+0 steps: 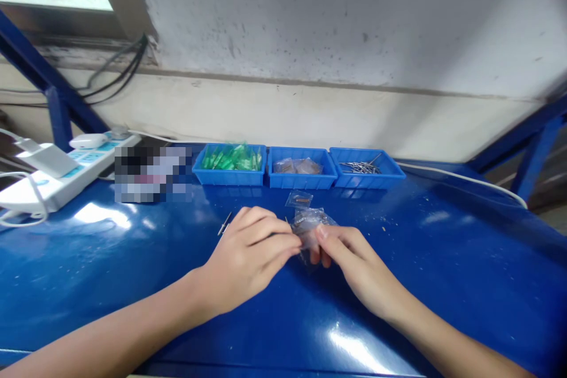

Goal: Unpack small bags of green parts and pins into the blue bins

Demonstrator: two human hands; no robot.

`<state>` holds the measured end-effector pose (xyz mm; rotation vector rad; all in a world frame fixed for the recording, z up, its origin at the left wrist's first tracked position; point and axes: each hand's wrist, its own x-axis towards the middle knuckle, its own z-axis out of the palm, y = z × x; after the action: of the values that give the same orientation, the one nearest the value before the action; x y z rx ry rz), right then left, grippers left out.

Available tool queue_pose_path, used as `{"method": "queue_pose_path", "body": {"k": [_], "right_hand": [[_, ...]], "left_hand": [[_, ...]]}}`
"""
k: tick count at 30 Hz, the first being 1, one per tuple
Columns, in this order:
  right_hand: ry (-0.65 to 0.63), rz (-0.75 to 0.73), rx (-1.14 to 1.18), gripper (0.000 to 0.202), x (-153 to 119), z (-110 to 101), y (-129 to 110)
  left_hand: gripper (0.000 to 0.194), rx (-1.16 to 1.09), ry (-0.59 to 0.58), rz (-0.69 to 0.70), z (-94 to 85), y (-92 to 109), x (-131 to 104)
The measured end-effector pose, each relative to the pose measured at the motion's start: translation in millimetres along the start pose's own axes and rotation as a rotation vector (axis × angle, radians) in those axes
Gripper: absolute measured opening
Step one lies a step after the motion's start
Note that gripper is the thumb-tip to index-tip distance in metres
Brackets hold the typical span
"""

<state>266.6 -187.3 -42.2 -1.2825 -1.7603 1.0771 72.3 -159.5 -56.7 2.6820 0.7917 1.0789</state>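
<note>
Both bare hands meet over the middle of a glossy blue table (146,283), at a small clear plastic bag (309,240). The right hand (354,263) has this bag pinched between its thumb and bent fingers, the thumb lying on top near the bag's right edge. The left hand (252,251) comes in from the other side, back upward, its fingers bent and close together with the tips at the bag's left edge; whether they grip it cannot be told, as the hand hides their undersides. Just beyond the held bag lie more clear bags (316,217), and past them a flat clear packet (299,199) with something brown inside. Two thin metal rods (224,224) lie just beside the left hand. Farther back, three blue bins stand in a row: the left bin (230,178) holds green packets (233,157), the middle bin (302,181) holds clear packets (297,166), and the right bin (372,181) holds loose metal rods (361,168). A white power strip (82,162) with a plugged-in white adapter (48,159) sits at the far left, near a pixelated patch.
</note>
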Motion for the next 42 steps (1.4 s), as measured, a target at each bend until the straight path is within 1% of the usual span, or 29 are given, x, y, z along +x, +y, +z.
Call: {"method": "queue_pose_path", "body": {"k": [1, 2, 3, 4, 5, 7, 9, 10, 12, 15, 17, 19, 20, 21, 22, 24, 25, 26, 27, 28, 30, 32, 34, 37, 40, 41, 42], "right_hand": [[-0.013, 0.018, 0.045, 0.045, 0, 0, 0], [-0.006, 0.02, 0.065, 0.043, 1, 1, 1], [0.016, -0.001, 0.055, 0.039, 1, 1, 2], [0.051, -0.045, 0.015, 0.034, 1, 2, 3], [0.091, -0.11, -0.05, 0.029, 0, 2, 5], [0.157, -0.282, -0.215, 0.022, 0, 2, 10], [0.173, -0.427, -0.355, 0.025, -1, 2, 15], [0.169, -0.468, -0.402, 0.029, -1, 2, 18], [0.161, -0.511, -0.453, 0.034, -1, 2, 22], [0.172, -0.525, -0.46, 0.041, -2, 2, 23], [0.226, -0.479, -0.438, 0.039, -3, 2, 19], [0.268, -0.376, -0.391, 0.028, -3, 0, 12], [0.255, -0.309, -0.353, 0.02, -3, -1, 8], [0.216, -0.239, -0.301, 0.014, -3, -2, 4], [0.164, -0.175, -0.239, 0.015, -2, -2, 1], [0.08, -0.085, -0.111, 0.03, 0, -2, -3], [0.065, -0.067, -0.065, 0.036, 0, -1, -3], [0.07, -0.071, -0.04, 0.037, 1, 0, -2], [0.089, -0.097, -0.041, 0.034, 1, 1, 0], [0.116, -0.141, -0.067, 0.028, 1, 3, 2], [0.16, -0.264, -0.167, 0.019, 0, 4, 7], [0.216, -0.411, -0.29, 0.02, 0, 1, 11], [0.322, -0.512, -0.413, 0.021, 3, -8, 11], [0.609, -0.557, -0.529, 0.019, 14, -31, 3], [0.864, -0.582, -0.458, 0.019, 32, -55, -8], [0.902, -0.587, -0.441, 0.022, 40, -61, -10], [0.901, -0.588, -0.457, 0.025, 48, -65, -10]], "left_hand": [[0.018, -0.004, -0.021, 0.038, 0.0, 1, 0], [0.017, -0.016, -0.04, 0.045, -0.2, 2, 0], [0.016, -0.041, -0.056, 0.019, -0.6, 4, 1], [0.014, -0.086, -0.076, -0.041, -1.1, 4, 2], [0.013, -0.159, -0.095, -0.13, -1.6, 5, 3], [0.024, -0.374, -0.131, -0.382, -2.7, 4, 7], [0.038, -0.619, -0.14, -0.648, -3.4, 3, 10], [0.041, -0.722, -0.13, -0.754, -3.5, 2, 11], [0.037, -0.873, -0.12, -0.891, -3.1, 0, 14], [0.025, -0.971, -0.127, -0.957, -1.7, -1, 15], [0.022, -0.906, -0.11, -0.933, -0.7, -2, 15], [0.017, -0.713, -0.061, -0.834, -0.2, -3, 12], [0.014, -0.594, -0.031, -0.75, -0.2, -3, 11], [0.01, -0.479, 0.0, -0.646, -0.1, -2, 9], [0.008, -0.381, 0.029, -0.531, 0.0, -1, 7], [0.011, -0.263, 0.05, -0.291, 0.8, 0, 4], [0.014, -0.24, 0.038, -0.191, 1.5, 1, 3], [0.016, -0.232, 0.015, -0.121, 2.2, 2, 3], [0.016, -0.234, -0.018, -0.085, 3.0, 3, 3], [0.015, -0.239, -0.055, -0.085, 3.8, 3, 3], [0.014, -0.235, -0.122, -0.164, 4.8, 4, 5], [0.018, -0.203, -0.181, -0.256, 5.2, 3, 6], [0.023, -0.145, -0.22, -0.303, 5.1, 1, 6], [0.038, -0.054, -0.289, -0.288, 4.9, -2, 3], [0.061, -0.022, -0.42, -0.227, 6.0, -4, 1], [0.065, -0.023, -0.457, -0.208, 6.8, -5, 0], [0.065, -0.023, -0.481, -0.194, 7.7, -5, 0]]}}
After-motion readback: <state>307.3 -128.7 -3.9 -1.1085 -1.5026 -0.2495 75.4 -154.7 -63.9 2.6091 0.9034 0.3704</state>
